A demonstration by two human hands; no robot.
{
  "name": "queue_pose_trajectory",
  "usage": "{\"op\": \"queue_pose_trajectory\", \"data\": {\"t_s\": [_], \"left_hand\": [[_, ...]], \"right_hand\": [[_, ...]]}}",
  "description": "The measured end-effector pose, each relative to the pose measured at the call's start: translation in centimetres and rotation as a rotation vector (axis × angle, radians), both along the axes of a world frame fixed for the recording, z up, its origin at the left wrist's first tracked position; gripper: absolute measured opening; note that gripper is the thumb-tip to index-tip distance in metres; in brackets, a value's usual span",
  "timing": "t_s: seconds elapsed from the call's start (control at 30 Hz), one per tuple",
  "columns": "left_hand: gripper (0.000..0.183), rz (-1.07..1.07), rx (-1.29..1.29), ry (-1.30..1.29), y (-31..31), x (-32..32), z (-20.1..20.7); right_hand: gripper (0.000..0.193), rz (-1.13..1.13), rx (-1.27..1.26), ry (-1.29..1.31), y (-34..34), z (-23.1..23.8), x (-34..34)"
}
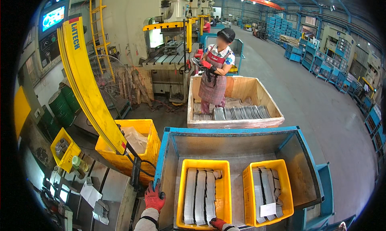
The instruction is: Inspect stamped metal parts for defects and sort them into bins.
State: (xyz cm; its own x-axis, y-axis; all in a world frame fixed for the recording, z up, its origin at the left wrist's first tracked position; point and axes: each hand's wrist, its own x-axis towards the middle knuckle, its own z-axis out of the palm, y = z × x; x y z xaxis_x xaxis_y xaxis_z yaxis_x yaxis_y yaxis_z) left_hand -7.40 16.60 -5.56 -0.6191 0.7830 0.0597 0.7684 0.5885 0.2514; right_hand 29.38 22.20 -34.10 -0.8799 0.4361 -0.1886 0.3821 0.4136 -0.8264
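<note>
My left hand point(155, 197), in a red glove with dark fingertips, rests on the left edge of a blue-framed metal cart point(237, 131), thumb and fingers apart. Inside the cart stand two yellow plastic bins. My right hand point(218, 223), also red-gloved, is bent over the near rim of the left bin point(223, 190), close to the stacked parts; its fingers are partly hidden. Rows of thin grey metal parts point(200, 197) stand packed in that bin. The right bin point(287, 190) holds similar parts, with a white paper slip point(268, 209) on top.
Beyond the cart, a co-worker point(215, 70) stands at a wooden crate point(277, 121) holding metal parts. A yellow post point(90, 90) leans at left above another yellow bin point(150, 150). The machine table point(114, 186) lies left, bearing paper and metal pieces.
</note>
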Motion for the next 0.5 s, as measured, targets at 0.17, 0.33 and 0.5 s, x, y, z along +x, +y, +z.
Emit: {"op": "queue_pose_trajectory", "data": {"t_s": [0.17,0.33,0.5], "left_hand": [[0.065,-0.021,-0.026,-0.001,0.8,0.4,0.7],[0.064,-0.016,0.004,0.005,0.6,0.0,-0.3],[0.063,0.003,0.012,-0.013,0.0,0.1,0.1]], "right_hand": [[0.044,-0.006,-0.081,0.036,0.6,-8.1,1.7],[0.014,-0.124,-0.121,0.003,0.0,-5.2,0.0],[0.015,0.072,0.153,0.066,0.6,2.9,-0.6]]}}
